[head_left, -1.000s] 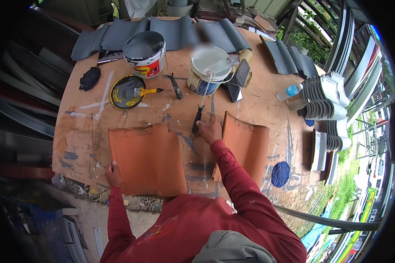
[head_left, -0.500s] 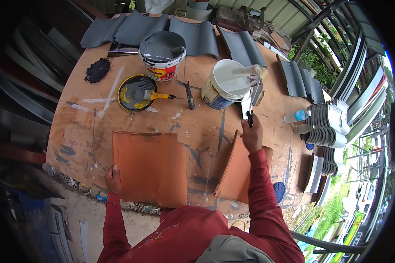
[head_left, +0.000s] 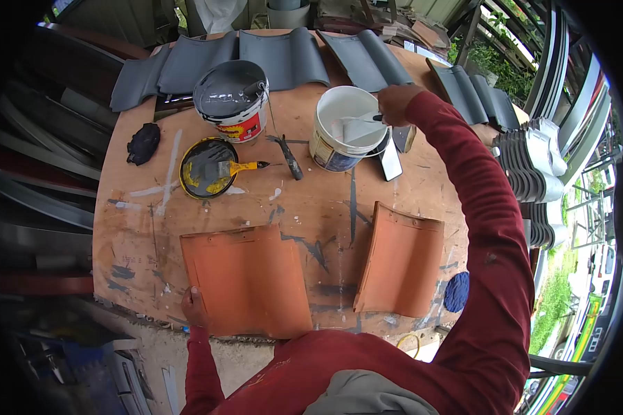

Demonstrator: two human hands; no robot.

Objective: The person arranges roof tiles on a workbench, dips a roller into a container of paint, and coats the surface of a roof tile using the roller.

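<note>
Over the white bucket [head_left: 331, 156], the right hand [head_left: 397, 106] has risen.

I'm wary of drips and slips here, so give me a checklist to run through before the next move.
1. Left hand at the left edge of the left orange roof tile: ok. Firm grip: cannot tell, its fingers are mostly hidden.
2. Right hand holding the paint roller by its handle: ok.
3. Roller evenly loaded, not dripping: cannot tell.
4. White bucket standing upright: ok.
5. Smartphone well away from possible drips: not ok, it lies right beside the white bucket.
6. Paintbrush resting on the smeared lid, off both orange tiles: ok.
</note>
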